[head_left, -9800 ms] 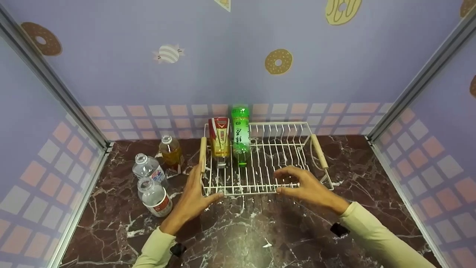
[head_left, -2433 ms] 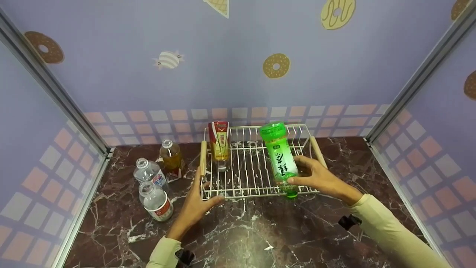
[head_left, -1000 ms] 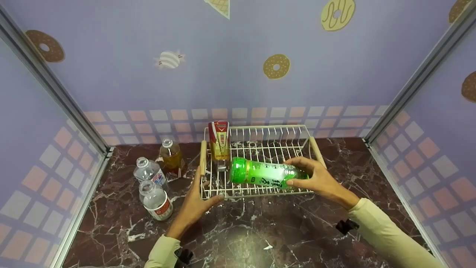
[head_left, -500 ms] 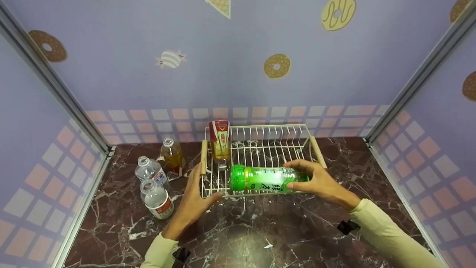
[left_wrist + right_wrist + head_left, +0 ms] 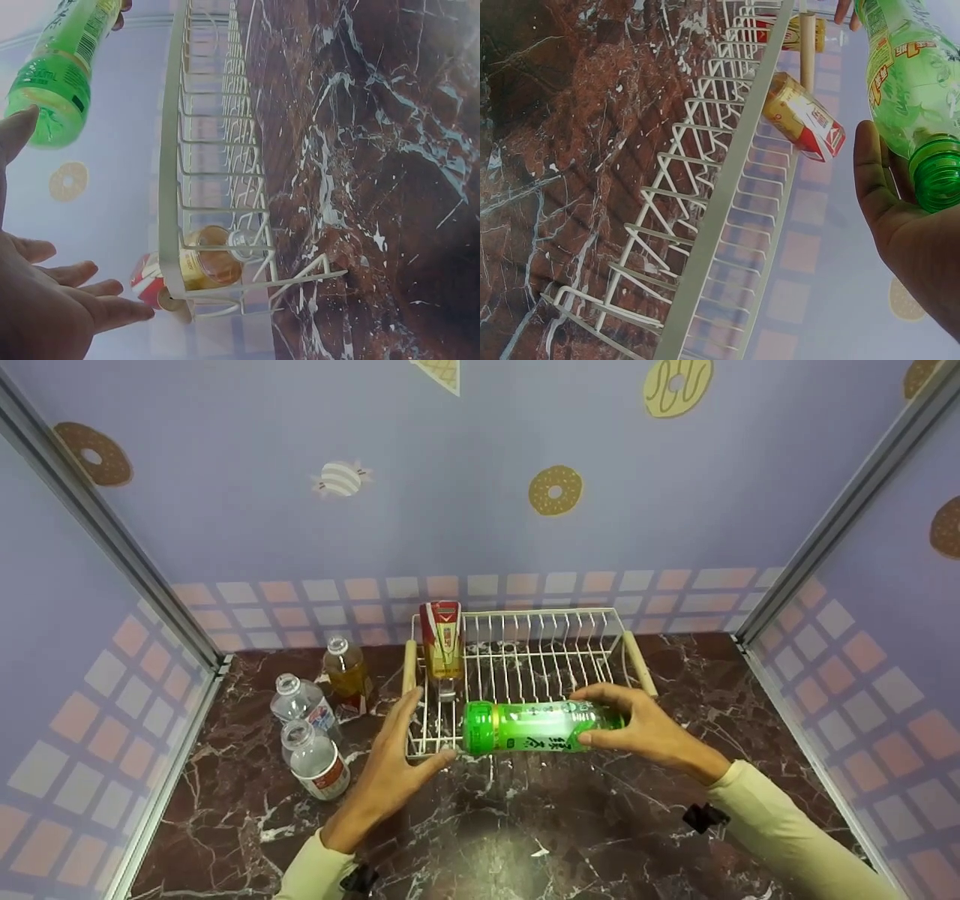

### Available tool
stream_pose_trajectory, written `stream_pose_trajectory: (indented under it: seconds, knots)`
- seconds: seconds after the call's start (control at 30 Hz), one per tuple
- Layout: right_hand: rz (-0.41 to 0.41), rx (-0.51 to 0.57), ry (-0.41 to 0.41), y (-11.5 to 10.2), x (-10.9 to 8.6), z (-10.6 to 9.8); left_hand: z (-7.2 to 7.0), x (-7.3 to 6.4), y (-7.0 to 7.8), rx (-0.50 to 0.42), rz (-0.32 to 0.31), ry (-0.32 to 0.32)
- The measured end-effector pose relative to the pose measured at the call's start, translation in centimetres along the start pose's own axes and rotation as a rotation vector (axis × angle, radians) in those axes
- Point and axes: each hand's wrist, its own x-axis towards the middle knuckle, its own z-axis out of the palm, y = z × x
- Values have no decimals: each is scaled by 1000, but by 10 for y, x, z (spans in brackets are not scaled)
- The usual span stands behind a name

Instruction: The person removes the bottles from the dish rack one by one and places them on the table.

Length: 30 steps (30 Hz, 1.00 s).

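In the head view a green tea bottle (image 5: 540, 726) lies level across the front edge of a white wire dish rack (image 5: 551, 660), its base to the left. My right hand (image 5: 637, 727) grips it at the neck end, thumb on the near side. The right wrist view has the green neck (image 5: 936, 169) beside my palm, and open air between bottle and rack. My left hand (image 5: 386, 769) is spread at the rack's front left corner, its thumb tip close to the bottle's base. A red and yellow bottle (image 5: 442, 641) leans neck down in the rack's left slots.
Left of the rack stand an uncapped bottle of amber liquid (image 5: 346, 675) and two clear uncapped bottles, one behind (image 5: 304, 705) and one in front (image 5: 319, 765). Wooden handles (image 5: 640, 664) flank the rack. A patterned wall rises behind the dark marbled counter (image 5: 480, 832).
The green bottle, earlier standing neck down in the rack, was lifted out by my right hand, turned sideways and brought toward me. My left fingers have shifted slightly off the rack's left handle.
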Motion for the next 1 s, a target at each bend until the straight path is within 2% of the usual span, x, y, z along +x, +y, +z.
stream_pose_trajectory:
  seconds: [0.4, 0.63, 1.0]
  knots:
    - [-14, 14, -35, 8, -2, 3, 4, -2, 14, -15, 33, -132]
    - [-44, -10, -52, 11, -4, 4, 6, -2, 25, -41, 16, -238]
    - [-36, -2, -84, 11, -5, 11, 7, 1, 38, -7, 61, -324]
